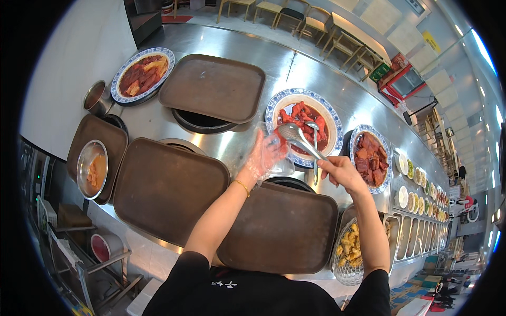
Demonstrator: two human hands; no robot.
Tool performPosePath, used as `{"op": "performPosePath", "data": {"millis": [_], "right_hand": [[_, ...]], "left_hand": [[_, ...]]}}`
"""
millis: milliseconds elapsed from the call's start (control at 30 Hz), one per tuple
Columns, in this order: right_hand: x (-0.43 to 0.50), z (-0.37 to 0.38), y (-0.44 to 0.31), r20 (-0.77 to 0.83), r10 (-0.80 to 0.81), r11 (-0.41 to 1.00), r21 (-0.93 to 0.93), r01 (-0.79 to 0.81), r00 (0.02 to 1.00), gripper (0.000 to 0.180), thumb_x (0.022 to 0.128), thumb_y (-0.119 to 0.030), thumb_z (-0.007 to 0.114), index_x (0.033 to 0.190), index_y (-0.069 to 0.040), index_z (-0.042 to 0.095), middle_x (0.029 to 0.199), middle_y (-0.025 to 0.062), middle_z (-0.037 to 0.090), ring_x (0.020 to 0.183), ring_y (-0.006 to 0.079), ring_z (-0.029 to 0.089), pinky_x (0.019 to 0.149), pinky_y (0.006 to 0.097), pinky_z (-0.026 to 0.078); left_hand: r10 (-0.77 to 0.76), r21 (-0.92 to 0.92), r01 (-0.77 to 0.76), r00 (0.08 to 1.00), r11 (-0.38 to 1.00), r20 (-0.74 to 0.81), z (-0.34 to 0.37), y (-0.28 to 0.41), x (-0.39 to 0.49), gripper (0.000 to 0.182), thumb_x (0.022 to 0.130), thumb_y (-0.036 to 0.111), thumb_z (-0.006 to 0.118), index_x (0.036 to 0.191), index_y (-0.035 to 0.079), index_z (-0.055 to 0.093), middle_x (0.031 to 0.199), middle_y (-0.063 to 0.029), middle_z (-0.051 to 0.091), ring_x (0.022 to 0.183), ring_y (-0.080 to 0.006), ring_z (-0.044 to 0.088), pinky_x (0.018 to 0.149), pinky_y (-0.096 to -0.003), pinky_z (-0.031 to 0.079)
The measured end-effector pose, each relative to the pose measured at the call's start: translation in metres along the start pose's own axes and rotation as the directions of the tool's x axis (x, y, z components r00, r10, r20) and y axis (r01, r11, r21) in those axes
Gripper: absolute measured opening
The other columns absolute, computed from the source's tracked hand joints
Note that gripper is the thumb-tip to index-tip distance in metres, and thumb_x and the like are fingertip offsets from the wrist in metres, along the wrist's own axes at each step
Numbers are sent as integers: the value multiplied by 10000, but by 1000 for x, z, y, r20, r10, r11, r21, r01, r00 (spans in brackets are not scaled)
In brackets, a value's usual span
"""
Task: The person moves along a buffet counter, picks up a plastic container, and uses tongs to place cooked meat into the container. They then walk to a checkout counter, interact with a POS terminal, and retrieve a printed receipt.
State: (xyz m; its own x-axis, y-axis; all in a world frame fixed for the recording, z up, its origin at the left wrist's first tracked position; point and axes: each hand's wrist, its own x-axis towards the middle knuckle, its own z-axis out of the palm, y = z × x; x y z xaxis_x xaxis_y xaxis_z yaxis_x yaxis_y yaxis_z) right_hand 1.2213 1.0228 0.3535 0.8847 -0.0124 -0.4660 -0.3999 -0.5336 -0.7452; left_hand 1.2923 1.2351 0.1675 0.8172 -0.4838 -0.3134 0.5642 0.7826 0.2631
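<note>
My left hand [269,152], in a clear plastic glove, is at a clear plastic container [284,166] beside the middle plate; whether its fingers grip the container is hard to tell. My right hand [340,173] holds the handle of a metal serving spoon [292,132], whose bowl is close to my left fingers. Under and behind the spoon is a blue-rimmed plate [334,114] of red-sauced meat pieces [300,112], with a second metal spoon [315,136] resting in it. To the right stands another blue-rimmed plate [387,148] with chunks of braised meat [369,158].
Brown trays [170,189] cover much of the steel counter [221,43]. At the left are a steel bowl [91,170], a metal pot [97,97] and a plate of food [143,75]. A glass bowl [348,272] of yellow food lies near my right forearm. Small dishes line the far right.
</note>
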Motion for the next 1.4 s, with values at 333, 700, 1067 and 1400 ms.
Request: {"op": "performPosePath", "data": {"millis": [333, 700, 1067, 1400], "right_hand": [[82, 22, 47, -112, 213, 971, -87, -223, 971, 424, 868, -360, 686, 770, 52, 664, 605, 92, 635, 442, 118, 525, 399, 280, 386], [64, 10, 52, -241, 35, 981, -176, -79, 970, 336, 876, -314, 679, 817, 14, 719, 585, 65, 635, 481, 115, 547, 464, 289, 424], [-8, 18, -1, 26, -177, 946, -272, 177, 984, 340, 870, -300, 690, 1001, 14, 704, 704, 100, 658, 680, 191, 630, 665, 348, 483], [115, 45, 23, -276, -291, 638, -769, -30, 916, 362, 821, -366, 689, 916, -17, 694, 912, 228, 695, 892, 386, 678, 807, 462, 536]], "left_hand": [[69, -138, -54, 992, 989, 105, -22, -2, -20, 835, 856, 759, 432, 1368, 99, 420, 1284, -226, 530, 1152, -406, 548, 962, -564, 459], [73, -96, -72, 997, 993, 4, -18, 2, -21, 846, 843, 780, 430, 1392, 138, 397, 1278, -163, 541, 1167, -360, 538, 988, -542, 424], [84, -50, -82, 996, 995, 33, -13, 3, -26, 855, 847, 785, 407, 1428, 158, 376, 1281, -145, 559, 1133, -341, 560, 956, -512, 456], [82, -181, -74, 996, 981, 37, -23, 1, -19, 841, 877, 748, 394, 1447, 130, 359, 1330, -184, 522, 1175, -393, 528, 995, -549, 423]]}}
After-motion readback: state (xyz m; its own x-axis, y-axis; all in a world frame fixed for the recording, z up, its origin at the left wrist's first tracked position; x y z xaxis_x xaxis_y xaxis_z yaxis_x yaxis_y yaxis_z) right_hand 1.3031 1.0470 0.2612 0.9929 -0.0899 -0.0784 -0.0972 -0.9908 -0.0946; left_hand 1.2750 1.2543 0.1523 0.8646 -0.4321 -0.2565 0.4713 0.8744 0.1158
